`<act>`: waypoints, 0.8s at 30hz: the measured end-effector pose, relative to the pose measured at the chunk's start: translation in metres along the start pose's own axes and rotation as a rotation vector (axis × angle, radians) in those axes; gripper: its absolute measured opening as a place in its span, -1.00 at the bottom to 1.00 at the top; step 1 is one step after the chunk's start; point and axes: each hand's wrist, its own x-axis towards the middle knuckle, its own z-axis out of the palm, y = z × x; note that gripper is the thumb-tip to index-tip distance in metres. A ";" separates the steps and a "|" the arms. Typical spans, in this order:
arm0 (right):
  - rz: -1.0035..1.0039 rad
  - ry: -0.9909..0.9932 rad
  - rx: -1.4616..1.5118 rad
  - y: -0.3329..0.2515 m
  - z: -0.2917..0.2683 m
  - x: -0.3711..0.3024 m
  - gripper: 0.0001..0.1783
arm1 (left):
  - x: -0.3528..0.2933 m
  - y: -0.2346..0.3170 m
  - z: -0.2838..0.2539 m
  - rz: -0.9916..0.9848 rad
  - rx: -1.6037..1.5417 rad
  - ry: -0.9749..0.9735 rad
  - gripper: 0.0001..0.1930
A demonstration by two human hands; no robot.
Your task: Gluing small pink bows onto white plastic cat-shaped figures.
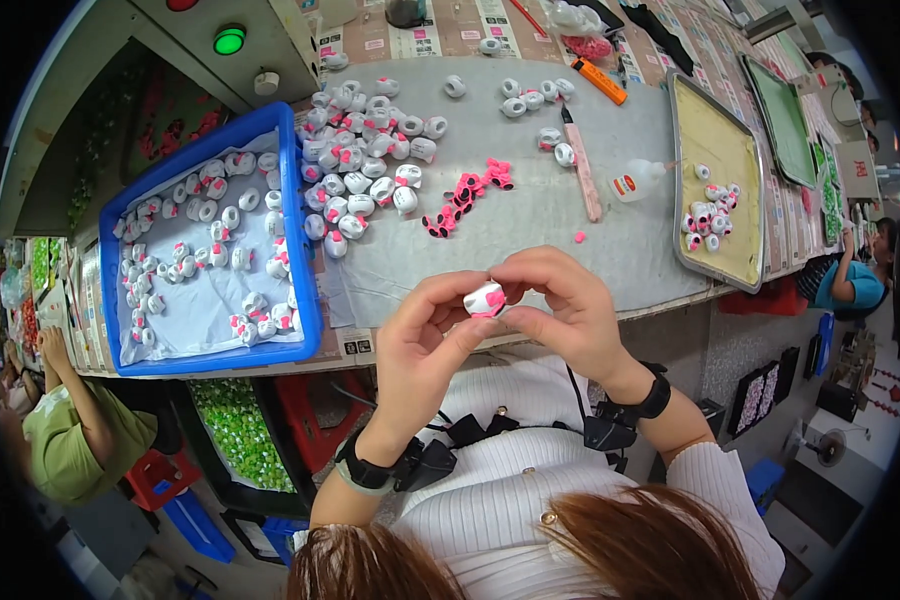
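Between the fingertips of both hands sits a small white figurine (481, 300) with a pink part on its front. My left hand (425, 325) pinches it from the left with thumb and forefinger. From the right, my right hand (560, 305) grips it the same way, its thumb by the pink part. Beyond my hands, several pink pieces with black spots (462, 195) lie in a loose row on the grey sheet (530, 235). A heap of similar white figurines (365, 150) is spread behind them to the left.
At left stands a blue tray (305, 300) of figurines, beside a machine with a green light (229, 39). A glue bottle (642, 181), a pink pen-like tool (582, 170) and an orange cutter (599, 82) lie right. A yellow-lined tray (720, 255) holds more figurines. Co-workers sit both sides.
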 end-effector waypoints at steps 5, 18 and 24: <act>-0.046 -0.058 -0.040 0.001 -0.007 -0.002 -0.78 | -0.004 -0.004 -0.005 0.151 0.228 -0.045 -0.73; -0.062 -0.053 -0.088 -0.002 -0.007 -0.003 -0.83 | -0.002 -0.007 -0.004 0.317 0.380 -0.029 -0.73; 0.178 0.047 0.193 0.000 -0.001 -0.006 -0.72 | 0.002 -0.005 0.003 0.169 0.218 0.013 -0.68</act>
